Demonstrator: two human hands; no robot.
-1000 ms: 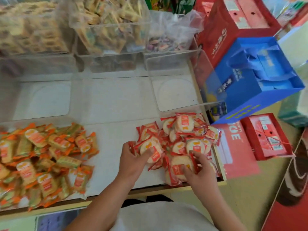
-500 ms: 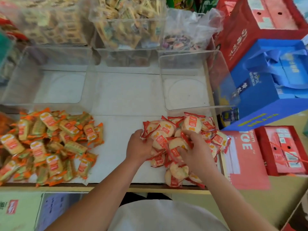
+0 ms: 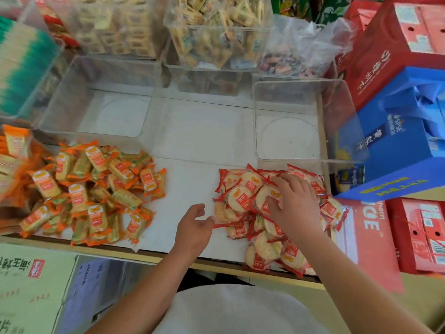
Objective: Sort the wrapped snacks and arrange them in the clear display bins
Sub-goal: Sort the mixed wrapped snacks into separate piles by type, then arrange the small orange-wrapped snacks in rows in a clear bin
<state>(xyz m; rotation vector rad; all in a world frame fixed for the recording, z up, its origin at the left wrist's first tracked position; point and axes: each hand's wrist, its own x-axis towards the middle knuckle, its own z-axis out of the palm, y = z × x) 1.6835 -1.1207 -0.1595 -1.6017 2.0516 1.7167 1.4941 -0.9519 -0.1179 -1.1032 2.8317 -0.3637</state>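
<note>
A heap of round snacks in red wrappers (image 3: 243, 196) lies on the white shelf at the right front. My right hand (image 3: 295, 203) rests on top of this heap with fingers spread over the packets. My left hand (image 3: 195, 225) hovers just left of the heap, fingers loosely curved and holding nothing. A second heap of oblong snacks in orange wrappers (image 3: 96, 189) covers the left front. Behind the red heap stands an empty clear bin (image 3: 301, 97). Another empty clear bin (image 3: 79, 92) stands behind the orange heap.
Filled clear bins (image 3: 216, 32) of yellow snacks line the back, beside a plastic bag of sweets (image 3: 289, 61). Red and blue gift boxes (image 3: 404, 131) crowd the right side. A cardboard carton (image 3: 31, 285) sits below the shelf edge at left.
My left hand has let go of the red packets and drawn back to the left. My right hand has moved up onto the top of the red heap. The camera view tilted.
</note>
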